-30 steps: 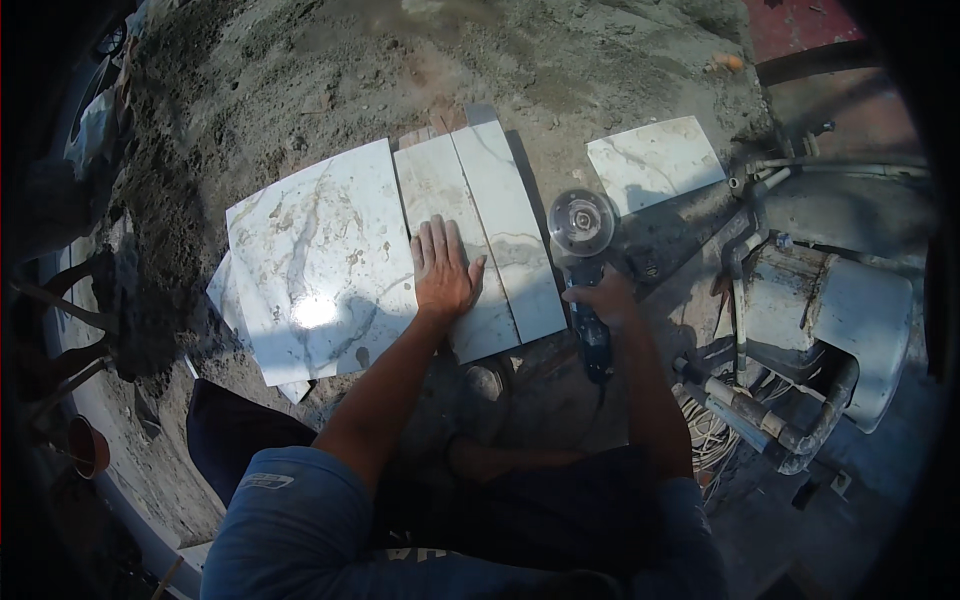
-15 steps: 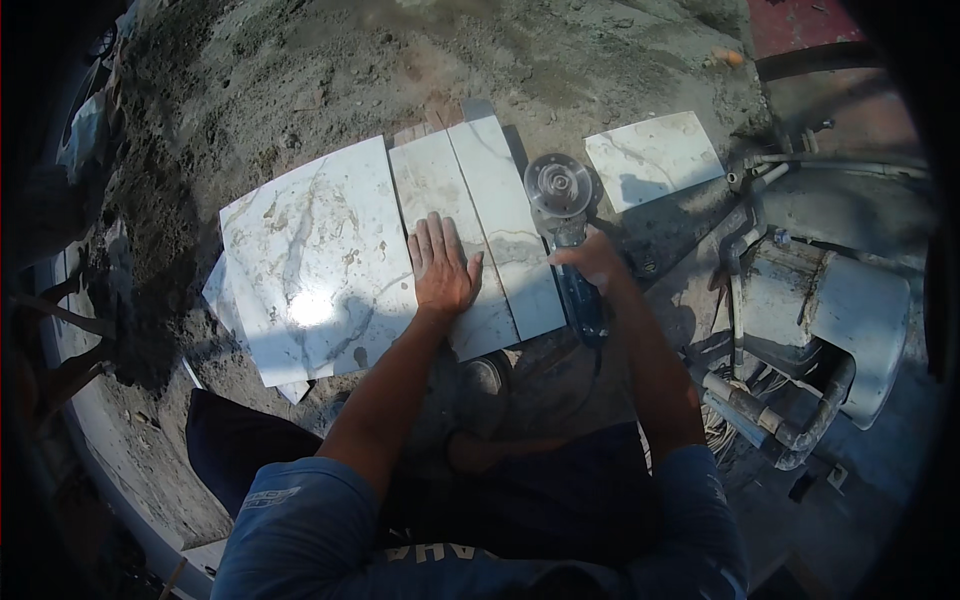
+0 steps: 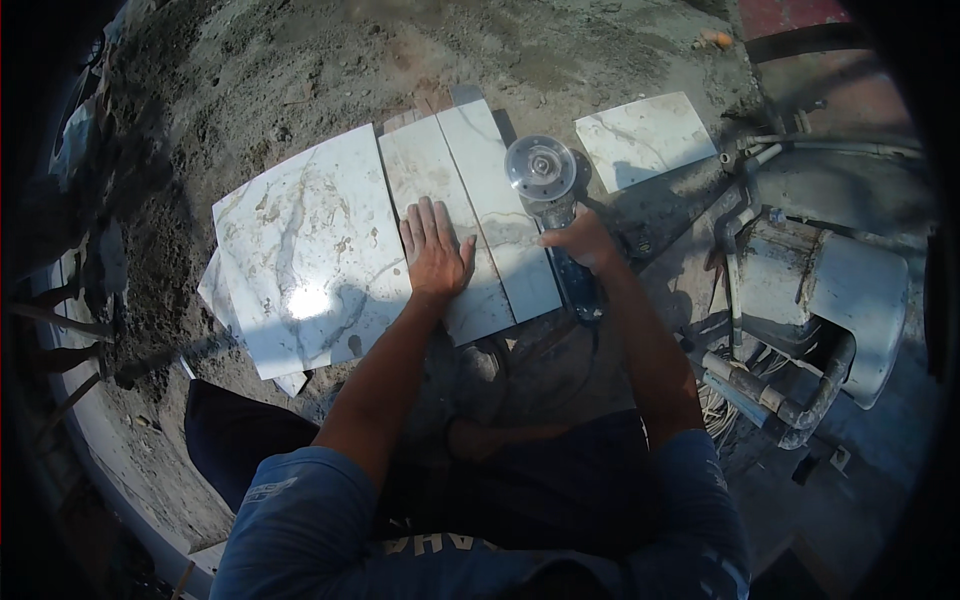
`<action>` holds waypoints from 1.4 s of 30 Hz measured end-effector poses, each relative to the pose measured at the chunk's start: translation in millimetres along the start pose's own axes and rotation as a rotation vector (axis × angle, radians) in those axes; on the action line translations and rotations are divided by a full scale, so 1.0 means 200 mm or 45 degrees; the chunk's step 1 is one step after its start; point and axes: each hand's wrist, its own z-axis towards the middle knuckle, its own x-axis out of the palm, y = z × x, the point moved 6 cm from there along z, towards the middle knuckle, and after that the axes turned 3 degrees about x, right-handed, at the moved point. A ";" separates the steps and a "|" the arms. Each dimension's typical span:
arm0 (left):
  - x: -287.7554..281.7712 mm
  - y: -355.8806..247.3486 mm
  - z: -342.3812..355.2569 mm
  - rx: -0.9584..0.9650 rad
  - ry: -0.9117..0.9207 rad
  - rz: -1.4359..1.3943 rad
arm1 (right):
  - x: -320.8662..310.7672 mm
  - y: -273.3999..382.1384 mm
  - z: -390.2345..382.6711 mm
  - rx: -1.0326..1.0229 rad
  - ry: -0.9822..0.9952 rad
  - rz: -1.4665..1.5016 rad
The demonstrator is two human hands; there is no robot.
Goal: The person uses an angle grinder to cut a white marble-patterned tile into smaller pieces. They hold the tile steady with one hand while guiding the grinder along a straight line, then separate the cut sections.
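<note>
My left hand [image 3: 435, 255] lies flat, fingers apart, on the middle white marble-patterned tile strip [image 3: 412, 160], beside a large tile [image 3: 300, 210] with dark veins and dirt specks. Another narrower strip [image 3: 520, 280] lies to its right. My right hand [image 3: 585, 240] is wrapped round an angle grinder [image 3: 575, 290], whose round disc [image 3: 540, 168] faces up over the right edge of the narrow strip. Part of the grinder's body is hidden under my hand. A smaller separate tile [image 3: 640, 135] lies beyond, to the upper right.
Grey sandy rubble [image 3: 230, 100] surrounds the tiles at back and left. At right are pipes [image 3: 760, 150], a battered white metal housing [image 3: 870, 310] and coiled cable [image 3: 720, 405]. A red surface [image 3: 790, 12] and an orange object [image 3: 715, 39] appear at the back right.
My right hand and the grinder have moved forward and left, onto the narrow strip's edge. My left hand still rests on the middle strip. The view has shifted slightly.
</note>
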 end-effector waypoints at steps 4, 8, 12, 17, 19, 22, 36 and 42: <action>0.02 0.01 0.02 -0.019 0.046 -0.001 | -0.01 0.02 0.00 -0.013 -0.031 -0.106; 0.03 0.00 -0.03 -0.018 0.070 -0.034 | 0.02 0.00 -0.05 0.025 0.053 -0.192; 0.03 0.00 0.00 -0.019 0.065 0.014 | -0.02 0.05 -0.04 0.074 -0.005 -0.280; 0.02 0.02 0.00 -0.024 0.071 0.036 | -0.02 0.12 -0.17 0.152 0.065 0.120; 0.01 0.02 0.01 -0.021 0.089 0.043 | -0.02 0.14 -0.27 0.187 0.126 0.401; -0.02 0.02 0.04 0.006 0.128 0.042 | -0.03 0.10 -0.45 0.183 0.131 0.726; -0.53 0.97 -0.41 -0.759 -0.385 0.175 | -0.12 -0.29 -0.67 0.347 -0.131 0.890; -0.56 0.99 -0.42 -0.728 -0.393 0.053 | -0.25 -0.41 -0.29 0.281 -0.181 0.655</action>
